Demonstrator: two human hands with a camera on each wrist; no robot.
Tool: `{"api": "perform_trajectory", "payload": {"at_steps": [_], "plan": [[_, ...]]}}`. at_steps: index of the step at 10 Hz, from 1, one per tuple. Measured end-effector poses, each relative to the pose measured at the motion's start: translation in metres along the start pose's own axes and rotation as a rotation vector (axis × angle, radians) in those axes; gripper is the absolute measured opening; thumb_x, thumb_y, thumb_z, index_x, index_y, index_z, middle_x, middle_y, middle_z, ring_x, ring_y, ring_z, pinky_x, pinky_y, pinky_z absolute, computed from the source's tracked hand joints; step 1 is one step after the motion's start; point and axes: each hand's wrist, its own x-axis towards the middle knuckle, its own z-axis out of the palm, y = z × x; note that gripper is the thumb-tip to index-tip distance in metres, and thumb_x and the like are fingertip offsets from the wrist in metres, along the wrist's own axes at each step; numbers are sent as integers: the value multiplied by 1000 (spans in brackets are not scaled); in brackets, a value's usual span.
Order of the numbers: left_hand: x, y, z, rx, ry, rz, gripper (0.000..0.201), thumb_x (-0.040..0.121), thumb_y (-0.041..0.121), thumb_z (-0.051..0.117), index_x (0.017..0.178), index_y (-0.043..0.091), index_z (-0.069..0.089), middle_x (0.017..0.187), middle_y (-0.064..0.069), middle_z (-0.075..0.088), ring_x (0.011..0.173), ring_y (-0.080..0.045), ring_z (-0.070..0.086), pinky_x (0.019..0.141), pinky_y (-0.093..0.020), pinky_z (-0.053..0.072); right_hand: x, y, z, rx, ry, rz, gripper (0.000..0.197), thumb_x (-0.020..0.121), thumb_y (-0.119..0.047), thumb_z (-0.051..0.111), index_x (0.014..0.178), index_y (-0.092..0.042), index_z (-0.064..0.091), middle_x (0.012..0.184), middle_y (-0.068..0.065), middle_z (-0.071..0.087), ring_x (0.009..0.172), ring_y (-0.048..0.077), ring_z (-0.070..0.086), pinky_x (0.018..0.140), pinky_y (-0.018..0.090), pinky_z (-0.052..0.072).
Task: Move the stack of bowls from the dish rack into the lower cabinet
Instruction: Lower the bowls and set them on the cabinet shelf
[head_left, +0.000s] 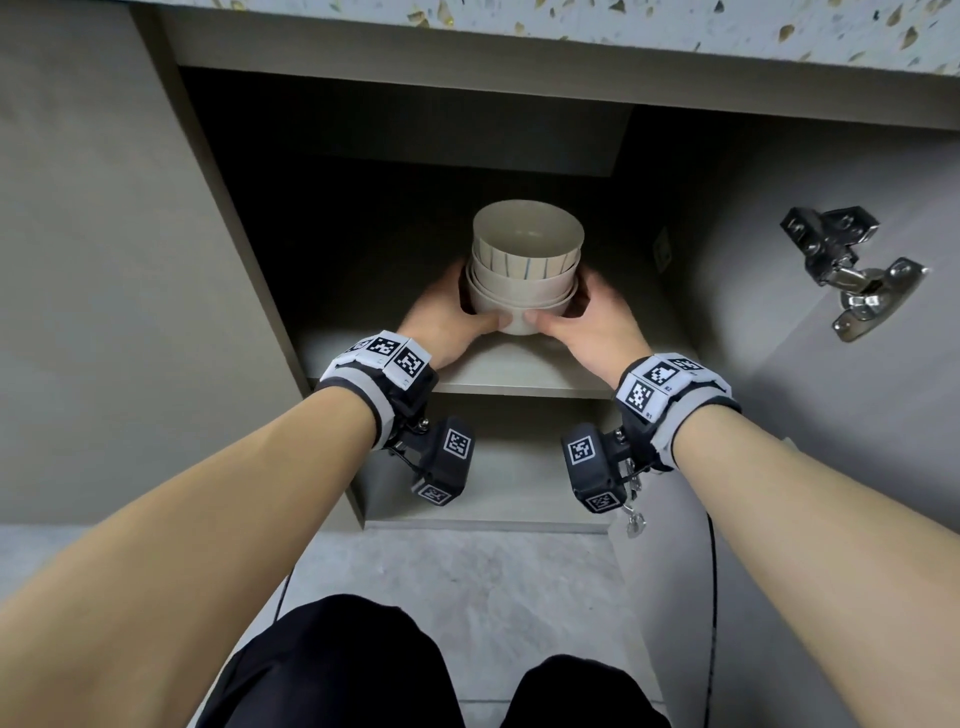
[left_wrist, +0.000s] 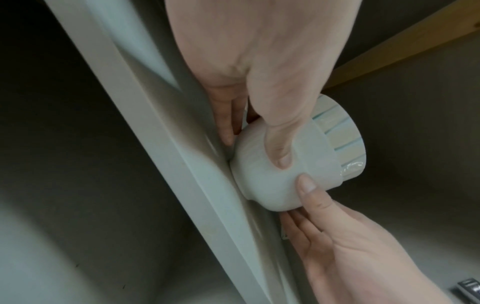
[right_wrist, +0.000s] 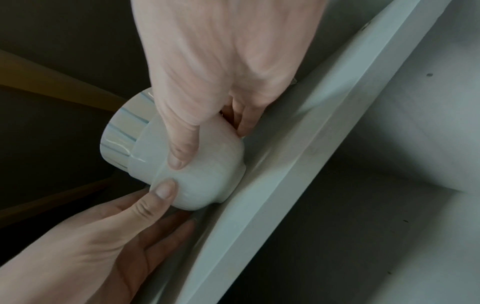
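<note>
Fingers (left_wrist: 226, 127) of the left hand (head_left: 447, 317) curl round the far left side of the stack of bowls (head_left: 524, 270), thumb pressed on the near wall of the bottom bowl; fingers (right_wrist: 244, 121) of the right hand (head_left: 587, 322) curl round the right side the same way, thumb on the near wall, so both hands are clamped on the stack. Thumb tips lie close together at the front of the bottom bowl, centre of the head frame. Stack is upright, cream bowls nested, the top one with vertical ribbed lines on its outer wall. It sits on the upper shelf (head_left: 519, 374) inside the open lower cabinet (head_left: 228, 171), centre of frame; in the wrist views the foot of the bottom bowl is touching the shelf board. Left wrist view: stack right of centre, left hand from the top edge, right hand from the lower right. Right wrist view: stack left of centre, right hand from the top, left hand from the lower left. Open cabinet door (head_left: 883, 415) at right of the head frame with a metal hinge (head_left: 847, 275) at upper right. Speckled tabletop (head_left: 571, 21) edge along the top. Marker-tagged wrist bands (head_left: 379, 364) on both wrists. Grey tiled floor (head_left: 467, 571) and dark trouser knees at the bottom.
</note>
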Motion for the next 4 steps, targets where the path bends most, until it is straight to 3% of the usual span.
{"api": "perform_trajectory", "payload": {"at_steps": [1, 2, 3, 4], "plan": [[4, -2, 0, -11, 10, -30, 84, 80, 27, 82, 150, 19, 37, 146, -4, 56, 131, -21, 55, 110, -39, 43, 4, 2, 4, 25, -1, 33, 104, 60, -60, 78, 150, -23, 42, 149, 2, 57, 134, 22, 55, 111, 48, 46], [0, -1, -3, 17, -17, -45, 86, 83, 30, 78, 154, 20, 31, 150, -4, 52, 134, -21, 52, 109, -34, 42, 3, 2, 4, 33, -1, 58, 108, 59, -64, 75, 152, -24, 38, 152, 1, 54, 138, 21, 52, 113, 48, 44], [-10, 9, -14, 23, -84, -90, 85, 87, 29, 75, 156, 18, 26, 149, -4, 53, 131, -19, 54, 108, -34, 45, -3, -6, 2, 49, -1, 135, 105, 61, -69, 71, 151, -26, 38, 152, -1, 54, 138, 22, 52, 113, 48, 43], [-21, 28, -23, 32, -150, -125, 79, 90, 22, 71, 155, 14, 27, 144, -6, 57, 128, -21, 58, 108, -37, 46, -15, -14, 1, 87, 63, 159, 92, 74, -64, 67, 151, -22, 40, 152, 5, 54, 138, 25, 52, 114, 48, 42]]}}
